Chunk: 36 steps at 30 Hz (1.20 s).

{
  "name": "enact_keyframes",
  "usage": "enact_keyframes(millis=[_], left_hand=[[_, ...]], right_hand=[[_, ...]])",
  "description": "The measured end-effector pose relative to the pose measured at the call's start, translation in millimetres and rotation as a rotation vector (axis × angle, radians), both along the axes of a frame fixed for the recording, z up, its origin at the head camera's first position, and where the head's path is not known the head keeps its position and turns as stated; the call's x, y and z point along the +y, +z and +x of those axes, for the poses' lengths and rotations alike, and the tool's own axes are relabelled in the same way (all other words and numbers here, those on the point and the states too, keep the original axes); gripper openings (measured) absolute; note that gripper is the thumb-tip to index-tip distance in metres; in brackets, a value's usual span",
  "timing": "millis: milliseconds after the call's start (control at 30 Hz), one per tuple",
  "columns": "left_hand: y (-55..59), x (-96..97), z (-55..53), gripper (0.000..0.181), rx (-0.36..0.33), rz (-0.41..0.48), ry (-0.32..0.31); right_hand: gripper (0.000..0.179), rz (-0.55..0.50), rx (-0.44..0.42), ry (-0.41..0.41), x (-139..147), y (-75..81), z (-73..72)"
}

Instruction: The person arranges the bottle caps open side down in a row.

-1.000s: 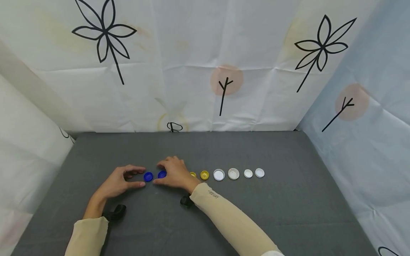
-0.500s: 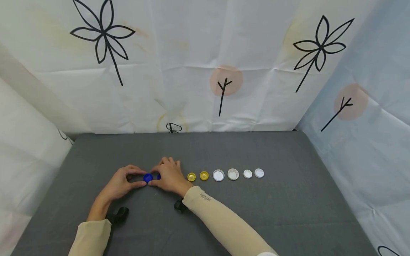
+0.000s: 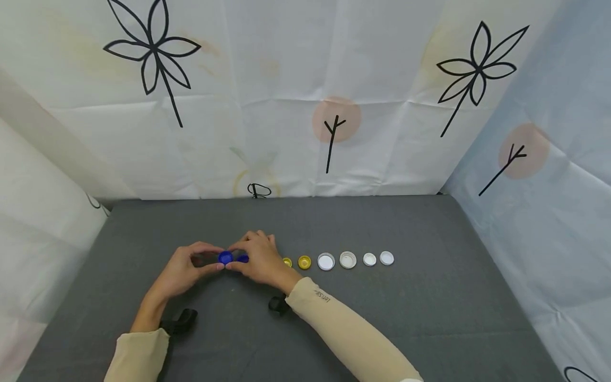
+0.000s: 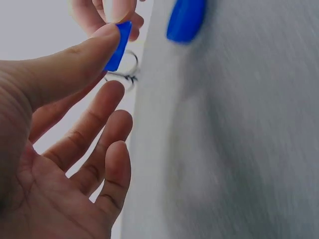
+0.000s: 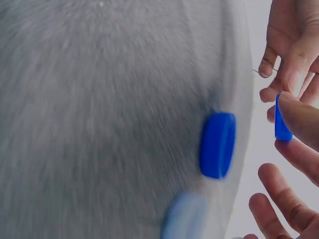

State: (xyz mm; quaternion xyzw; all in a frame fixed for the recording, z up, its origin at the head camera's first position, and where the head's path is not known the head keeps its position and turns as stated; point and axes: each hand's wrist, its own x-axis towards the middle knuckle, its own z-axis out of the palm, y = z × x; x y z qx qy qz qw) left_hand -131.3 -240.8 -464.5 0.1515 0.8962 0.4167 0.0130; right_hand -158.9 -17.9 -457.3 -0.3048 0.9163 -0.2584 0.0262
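A blue bottle cap (image 3: 226, 257) is raised off the grey table between both hands, its open side facing up. My left hand (image 3: 179, 270) pinches it from the left with thumb and index finger, the other fingers loosely bent. From the right, the thumb and index finger of my right hand (image 3: 261, 260) grip the same cap; the right wrist view shows this cap (image 5: 282, 119) edge-on at the fingertips. A second blue bottle cap (image 3: 243, 259) lies on the table beneath the right hand, partly covered in the head view and plain in the right wrist view.
To the right, a row of caps continues along the grey tabletop (image 3: 429, 297): two yellow caps (image 3: 304, 262), the nearer one half hidden by the right hand, then several white caps (image 3: 348, 259). A white printed cloth (image 3: 286, 148) stands behind the table and at both sides.
One second ago the left blue cap lay on the table with the hands apart. Both hands closed on it and lifted it slightly; the second blue cap stayed on the table.
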Motion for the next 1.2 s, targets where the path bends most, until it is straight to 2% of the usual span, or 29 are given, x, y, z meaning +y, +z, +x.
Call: enact_keyframes(millis=[167,333,600,800,933,1200], left_hand=[[10.9,22.2,-1.6,0.028,0.003,0.069,-0.009],[21.8,52.9,-4.9,0.028,0.014,0.114,-0.008],[39.6,105.3,-8.5,0.029,0.010,0.194,-0.061],[42.6,136.0,-11.5,0.029,0.045,0.253,-0.114],[43.3,150.4,-12.7,0.030,0.055,0.311,-0.143],[43.5,163.8,-14.0,0.028,-0.020,0.377,-0.169]], right_hand=[[0.034,-0.100,-0.013,0.020,22,9.2,-0.4],[0.034,-0.225,-0.027,0.029,53,18.2,-0.7],[0.034,-0.355,-0.002,0.010,107,30.7,5.9],[0.033,-0.394,0.070,-0.006,138,36.6,10.7],[0.035,-0.398,0.083,-0.022,152,40.9,15.2],[0.035,-0.410,0.117,-0.046,166,44.1,19.8]])
